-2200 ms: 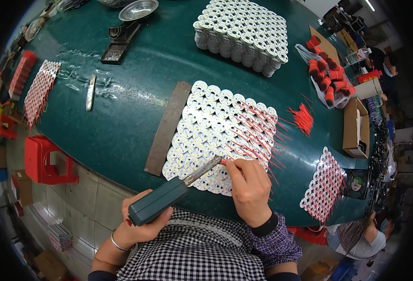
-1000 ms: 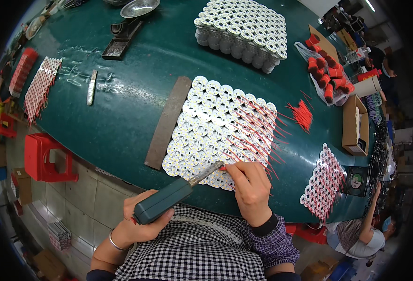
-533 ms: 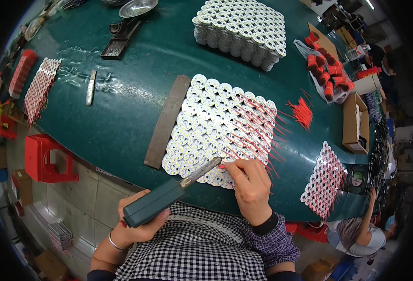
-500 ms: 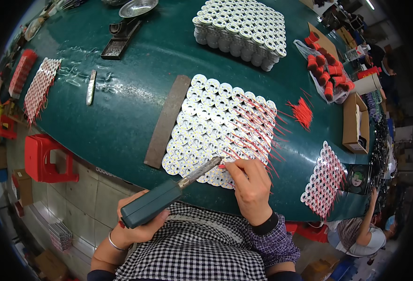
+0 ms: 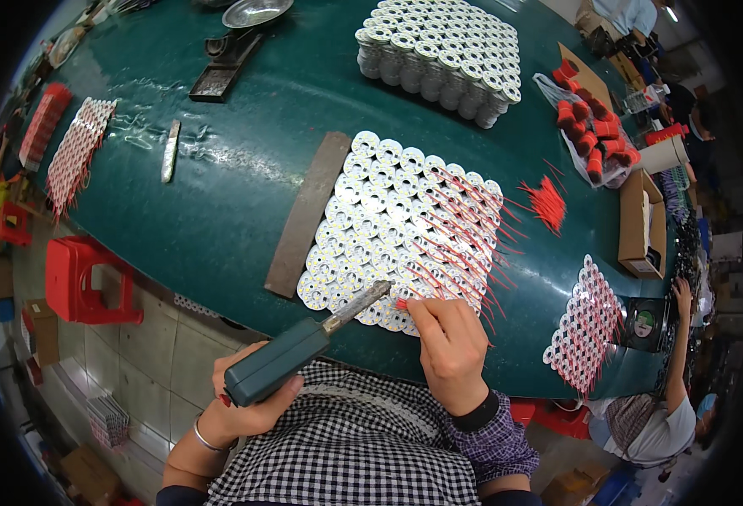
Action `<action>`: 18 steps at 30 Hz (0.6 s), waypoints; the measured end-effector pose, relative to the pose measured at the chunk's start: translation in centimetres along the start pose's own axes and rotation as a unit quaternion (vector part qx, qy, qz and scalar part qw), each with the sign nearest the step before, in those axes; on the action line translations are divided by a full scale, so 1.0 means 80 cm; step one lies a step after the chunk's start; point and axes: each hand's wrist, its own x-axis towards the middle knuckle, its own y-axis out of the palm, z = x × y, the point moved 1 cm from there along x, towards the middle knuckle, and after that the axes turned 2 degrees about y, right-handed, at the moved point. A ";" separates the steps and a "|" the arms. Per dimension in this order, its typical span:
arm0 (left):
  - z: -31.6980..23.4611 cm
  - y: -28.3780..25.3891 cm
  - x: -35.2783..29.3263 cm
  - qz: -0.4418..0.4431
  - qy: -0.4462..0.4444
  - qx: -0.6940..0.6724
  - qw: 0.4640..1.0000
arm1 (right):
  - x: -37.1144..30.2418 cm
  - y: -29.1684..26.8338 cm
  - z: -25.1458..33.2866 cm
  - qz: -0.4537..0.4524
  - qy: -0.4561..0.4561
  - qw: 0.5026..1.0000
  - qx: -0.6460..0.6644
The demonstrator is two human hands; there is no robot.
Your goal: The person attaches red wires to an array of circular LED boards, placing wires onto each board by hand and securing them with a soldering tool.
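Setting: dark green desk (image 5: 245, 160) fills most of the frame, pale tiled floor and a red plastic stool (image 5: 85, 278) at lower left, so it looks like a small assembly workshop.

Main piece: flat sheet of round white LED boards with silver rims (image 5: 392, 223) sits mid-frame, a long brown strip (image 5: 308, 211) touching its left edge.

Left hand: left hand (image 5: 249, 405) at bottom centre, clenched round the grey-green handle of a soldering iron (image 5: 304, 350); its metal tip reaches up to the sheet's bottom edge.

Right hand: right hand (image 5: 451, 350) just right of the tip, fingers pinching a thin red wire (image 5: 405, 301) against a disc in the bottom row.

Done so far: I'd say roughly the right half of the sheet already has red leads on it, fanning off to the lower right.

Left to do: discs on the left and top of the sheet look bare, so maybe half to go.

Queue: tall stack of the same white discs (image 5: 443, 51) at top centre has no wires, and loose red wire bits (image 5: 548, 202) lie right of the sheet.

Finished-looking: smaller wired panels at far left (image 5: 76, 156) and lower right (image 5: 586, 329).
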 end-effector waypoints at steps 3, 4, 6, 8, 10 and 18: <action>-0.007 -0.002 0.004 0.018 -0.013 0.018 1.000 | -0.001 0.000 0.001 0.008 0.000 1.000 -0.007; -0.009 -0.003 0.006 0.023 0.003 0.032 0.999 | -0.001 0.000 0.001 0.009 0.001 1.000 -0.008; -0.010 -0.002 0.007 0.029 0.019 0.046 0.998 | -0.001 0.001 0.001 0.009 0.001 1.000 -0.010; -0.011 -0.001 0.007 0.027 0.019 0.040 0.999 | -0.001 0.001 0.001 0.008 0.002 1.000 -0.012; -0.009 0.000 0.007 0.028 0.019 0.038 0.999 | -0.002 0.002 0.001 0.013 0.009 1.000 -0.016; -0.008 0.002 0.014 0.027 0.028 0.009 0.999 | 0.004 0.000 0.004 0.024 0.003 0.999 -0.024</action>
